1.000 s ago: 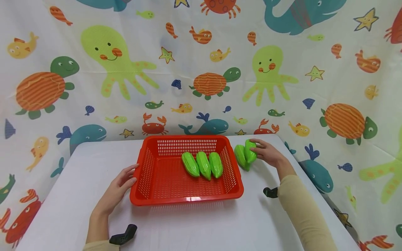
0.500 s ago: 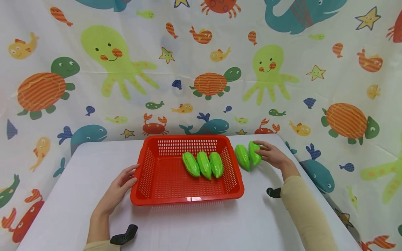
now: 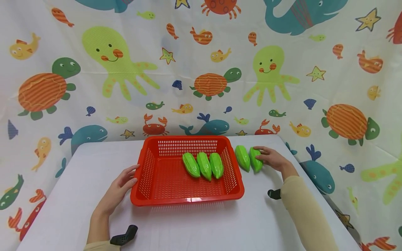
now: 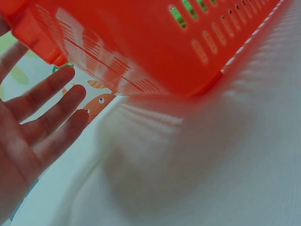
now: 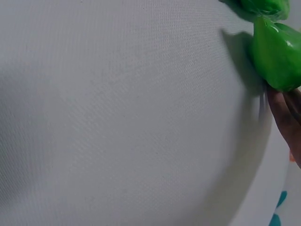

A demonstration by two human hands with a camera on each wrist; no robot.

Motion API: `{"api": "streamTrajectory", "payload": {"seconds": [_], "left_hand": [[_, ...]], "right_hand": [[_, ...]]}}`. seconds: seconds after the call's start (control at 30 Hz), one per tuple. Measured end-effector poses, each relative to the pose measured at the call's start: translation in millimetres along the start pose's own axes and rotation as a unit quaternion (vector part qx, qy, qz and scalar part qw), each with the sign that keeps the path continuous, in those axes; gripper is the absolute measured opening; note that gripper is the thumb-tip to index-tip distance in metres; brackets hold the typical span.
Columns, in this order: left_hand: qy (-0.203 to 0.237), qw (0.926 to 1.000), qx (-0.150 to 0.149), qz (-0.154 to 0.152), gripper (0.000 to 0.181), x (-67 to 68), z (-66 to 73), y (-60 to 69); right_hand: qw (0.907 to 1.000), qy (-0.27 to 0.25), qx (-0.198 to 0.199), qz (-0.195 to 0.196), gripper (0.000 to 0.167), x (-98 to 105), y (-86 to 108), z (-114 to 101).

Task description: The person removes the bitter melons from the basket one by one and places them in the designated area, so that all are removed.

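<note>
Red basket (image 3: 188, 201) on the white desk (image 3: 188, 226), taken as my landmark. Inside its right half, three green fruits (image 3: 204, 166) lie side by side. Outside, just beside the basket's right wall, the inner green fruit (image 3: 242, 158) lies on the desk; next out from the basket, the outer green fruit (image 3: 255, 165). My right grip (image 3: 274, 159) is grasping that outer one, fingers bent over its right side; whether it is raised off the desk at all, I cannot tell. My left grip (image 3: 121, 183) is released, fingers relaxed, tips touching the basket's left rim; from the left wrist I see three of them stretched out below the rim. A black device (image 3: 124, 235) sits at the left wrist, on the near side of the basket. Behind the basket I have a cloth (image 3: 182, 69) printed with sea animals.
</note>
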State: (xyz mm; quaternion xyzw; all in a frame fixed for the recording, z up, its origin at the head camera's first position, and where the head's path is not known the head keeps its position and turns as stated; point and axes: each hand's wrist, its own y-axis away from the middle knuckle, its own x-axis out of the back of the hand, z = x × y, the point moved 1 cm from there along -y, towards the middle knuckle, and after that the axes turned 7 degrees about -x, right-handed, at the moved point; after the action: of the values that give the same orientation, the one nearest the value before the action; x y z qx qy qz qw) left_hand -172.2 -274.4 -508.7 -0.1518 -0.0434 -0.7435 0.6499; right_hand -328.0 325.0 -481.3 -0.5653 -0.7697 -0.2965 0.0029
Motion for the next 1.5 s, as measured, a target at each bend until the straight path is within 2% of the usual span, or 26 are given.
{"api": "streamTrajectory", "payload": {"seconds": [0.13,0.37,0.77,1.03,1.23,1.5], "left_hand": [[0.000,1.0000,0.000,0.001,0.058,0.2,-0.4,1.0],[0.002,1.0000,0.000,-0.001,0.058,-0.1,-0.4,0.7],[0.006,1.0000,0.000,-0.002,0.059,-0.8,-1.5,-0.4],[0.004,1.0000,0.000,0.001,0.059,-0.9,-0.1,-0.1],[0.003,1.0000,-0.001,0.001,0.059,-1.2,-0.3,0.2],[0.002,1.0000,-0.004,0.000,0.058,-1.2,-0.4,0.7]], "right_hand": [[0.9998,0.017,0.001,0.004,0.058,-1,-4.0,-1],[0.9998,0.018,0.003,0.008,0.058,-2,-7.6,-3],[0.9995,0.029,0.014,-0.007,0.059,-4,-9.1,-5],[0.9999,-0.001,0.006,-0.014,0.057,-8,-0.7,-13],[0.9999,0.004,0.010,-0.003,0.060,-6,-7.9,-5],[0.9998,-0.017,0.006,0.005,0.064,-6,-9.9,-2]]}}
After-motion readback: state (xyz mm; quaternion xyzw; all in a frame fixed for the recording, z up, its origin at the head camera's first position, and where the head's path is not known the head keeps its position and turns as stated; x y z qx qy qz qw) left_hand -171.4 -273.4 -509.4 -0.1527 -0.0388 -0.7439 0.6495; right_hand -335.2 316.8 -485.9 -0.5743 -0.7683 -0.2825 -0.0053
